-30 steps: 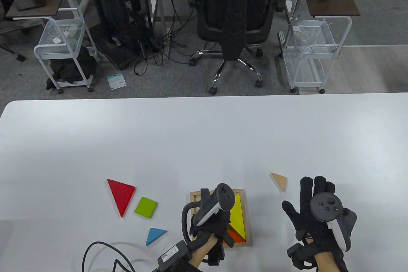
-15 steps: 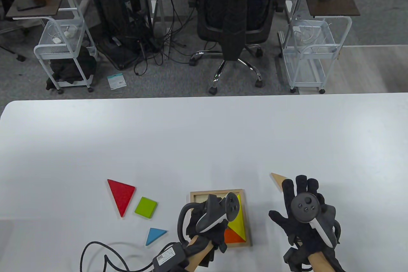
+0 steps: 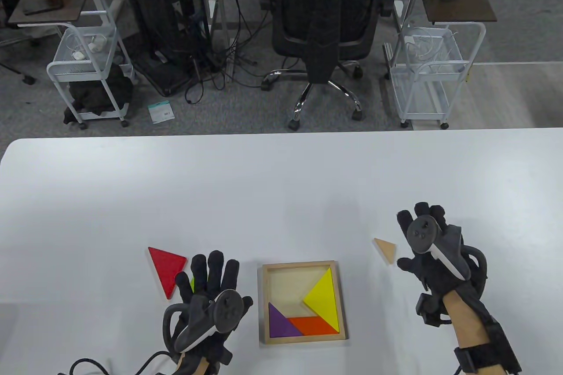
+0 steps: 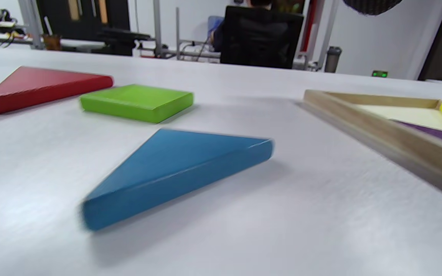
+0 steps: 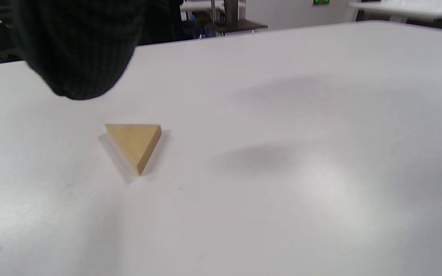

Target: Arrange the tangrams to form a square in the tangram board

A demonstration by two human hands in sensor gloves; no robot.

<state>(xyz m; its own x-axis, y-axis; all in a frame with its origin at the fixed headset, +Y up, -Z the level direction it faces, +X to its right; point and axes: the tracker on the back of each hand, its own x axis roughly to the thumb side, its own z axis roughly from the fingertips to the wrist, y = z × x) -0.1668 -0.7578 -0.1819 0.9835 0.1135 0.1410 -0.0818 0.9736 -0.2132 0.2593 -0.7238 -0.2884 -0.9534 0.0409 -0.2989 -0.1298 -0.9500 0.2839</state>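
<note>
bare table (image 3: 281,199) beyond tangram board (image 3: 266,300)

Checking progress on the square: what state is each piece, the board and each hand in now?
tangram board: partly filled
yellow triangle: in board
purple triangle: in board
orange piece: in board
red triangle: loose
green square: loose
blue triangle: loose
wooden triangle: loose
left hand: open, empty
right hand: open, empty

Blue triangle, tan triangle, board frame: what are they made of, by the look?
Blue triangle: probably wood under opaque matte paint; thick slab, no grain showing, view blurred.
Tan triangle: bare, unpainted wood by its pale colour and dull face.
Board frame: light unfinished wood, raised rim, same tone in the left wrist view.
</note>
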